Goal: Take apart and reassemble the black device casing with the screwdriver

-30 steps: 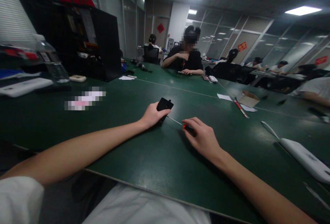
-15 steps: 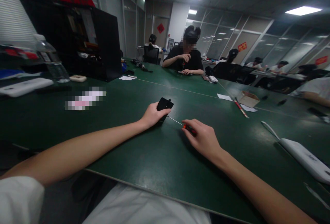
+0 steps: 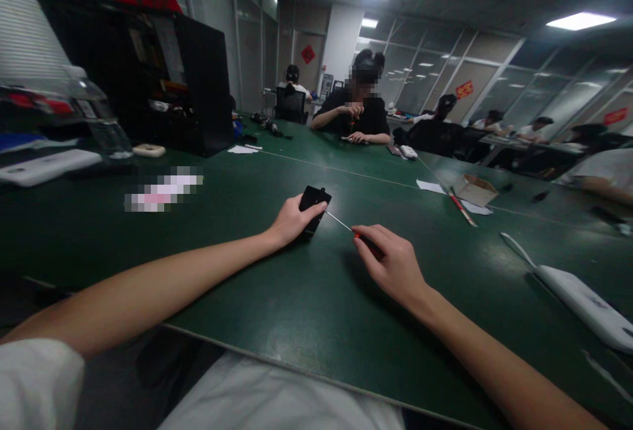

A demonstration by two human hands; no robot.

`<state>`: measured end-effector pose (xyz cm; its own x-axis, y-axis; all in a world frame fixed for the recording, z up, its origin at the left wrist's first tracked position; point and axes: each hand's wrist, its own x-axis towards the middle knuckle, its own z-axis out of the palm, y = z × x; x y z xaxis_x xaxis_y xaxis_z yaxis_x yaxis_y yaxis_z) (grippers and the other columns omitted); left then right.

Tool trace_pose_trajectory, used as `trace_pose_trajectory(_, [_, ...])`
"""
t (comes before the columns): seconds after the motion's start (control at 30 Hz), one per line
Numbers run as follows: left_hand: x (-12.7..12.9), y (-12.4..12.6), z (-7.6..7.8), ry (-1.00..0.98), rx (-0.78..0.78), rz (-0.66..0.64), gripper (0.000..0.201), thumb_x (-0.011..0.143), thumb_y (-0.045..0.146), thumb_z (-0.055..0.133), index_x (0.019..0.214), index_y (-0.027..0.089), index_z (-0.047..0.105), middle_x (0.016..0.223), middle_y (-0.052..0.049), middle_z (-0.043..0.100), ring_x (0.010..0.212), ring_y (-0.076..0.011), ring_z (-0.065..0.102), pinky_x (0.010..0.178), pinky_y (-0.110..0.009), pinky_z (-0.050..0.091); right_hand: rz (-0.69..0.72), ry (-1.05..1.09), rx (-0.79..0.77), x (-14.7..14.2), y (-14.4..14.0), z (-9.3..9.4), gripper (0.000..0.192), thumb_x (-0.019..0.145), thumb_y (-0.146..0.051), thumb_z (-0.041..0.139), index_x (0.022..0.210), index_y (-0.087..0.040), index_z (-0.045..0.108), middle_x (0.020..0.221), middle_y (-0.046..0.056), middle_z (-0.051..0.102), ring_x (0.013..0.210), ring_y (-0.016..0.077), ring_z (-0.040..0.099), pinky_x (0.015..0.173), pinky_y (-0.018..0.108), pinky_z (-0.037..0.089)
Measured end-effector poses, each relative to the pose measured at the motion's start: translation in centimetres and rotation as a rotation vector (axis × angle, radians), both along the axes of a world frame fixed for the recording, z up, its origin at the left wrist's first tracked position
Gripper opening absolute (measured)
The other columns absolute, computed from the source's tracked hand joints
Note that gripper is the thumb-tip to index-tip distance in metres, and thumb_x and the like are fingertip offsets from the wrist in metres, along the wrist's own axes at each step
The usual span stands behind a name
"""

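Note:
My left hand (image 3: 291,221) grips a small black boxy device (image 3: 313,200) that stands on the green table (image 3: 306,298). My right hand (image 3: 393,264) pinches a thin screwdriver (image 3: 349,228) with a red-and-black handle. Its metal shaft slants up and to the left, and its tip meets the device's right side. Both forearms stretch out over the table toward the middle.
A white elongated device (image 3: 583,301) with a cable lies at the right. A small cardboard box (image 3: 473,188), papers and a red pen (image 3: 462,209) sit further back. A black cabinet (image 3: 148,67), a water bottle (image 3: 96,113) and a white device (image 3: 47,166) stand at the left. A person (image 3: 357,110) sits opposite.
My right hand has lifted the screwdriver's shaft, so its tip now sits higher on the device's side. My left hand tilted the device slightly. The person opposite raised a hand.

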<state>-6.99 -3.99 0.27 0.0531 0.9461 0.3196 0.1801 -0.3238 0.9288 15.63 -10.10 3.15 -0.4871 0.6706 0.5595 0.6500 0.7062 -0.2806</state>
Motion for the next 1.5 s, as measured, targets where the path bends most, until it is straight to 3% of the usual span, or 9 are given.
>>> trace_pose_trajectory(0.8, [0.0,-0.2,-0.2,0.025,0.097,-0.055,0.035,0.080,0.044,0.065,0.097,0.014,0.063,0.087,-0.003,0.063,0.078,-0.0181,0.054,0.070,-0.028,0.041,0.001,-0.026,0.015,-0.8,0.3,-0.4,0.023,0.096,-0.024,0.052,0.113,-0.018,0.065,0.099,0.009,0.068,0.084,0.0201,0.065,0.073,0.030,0.051])
trace_pose_trajectory(1.1, [0.0,0.1,-0.7,0.154,0.168,-0.013,0.039,0.083,0.043,0.063,0.110,0.015,0.056,0.096,-0.006,0.065,0.086,-0.0204,0.059,0.077,-0.030,0.044,-0.036,-0.024,0.035,-0.5,0.4,-0.1,0.024,0.093,-0.023,0.056,0.113,-0.016,0.066,0.100,0.009,0.070,0.088,0.0215,0.067,0.078,0.032,0.051])
trace_pose_trajectory(1.37, [-0.1,-0.3,-0.4,0.221,0.179,-0.098,0.051,0.089,0.046,0.055,0.128,0.013,0.050,0.106,-0.009,0.064,0.092,-0.0216,0.060,0.080,-0.031,0.045,-0.088,-0.015,-0.056,0.1,0.3,0.4,0.026,0.091,-0.027,0.059,0.111,-0.016,0.070,0.105,0.009,0.075,0.090,0.0232,0.070,0.078,0.035,0.053])
trace_pose_trajectory(1.5, [0.0,-0.3,-0.5,0.271,0.197,-0.074,0.048,0.090,0.045,0.054,0.123,0.012,0.050,0.105,-0.010,0.064,0.090,-0.0213,0.059,0.079,-0.031,0.045,-0.146,0.024,-0.205,-0.2,0.2,0.8,0.028,0.093,-0.034,0.056,0.109,-0.018,0.072,0.095,0.007,0.076,0.076,0.0213,0.069,0.069,0.034,0.052])
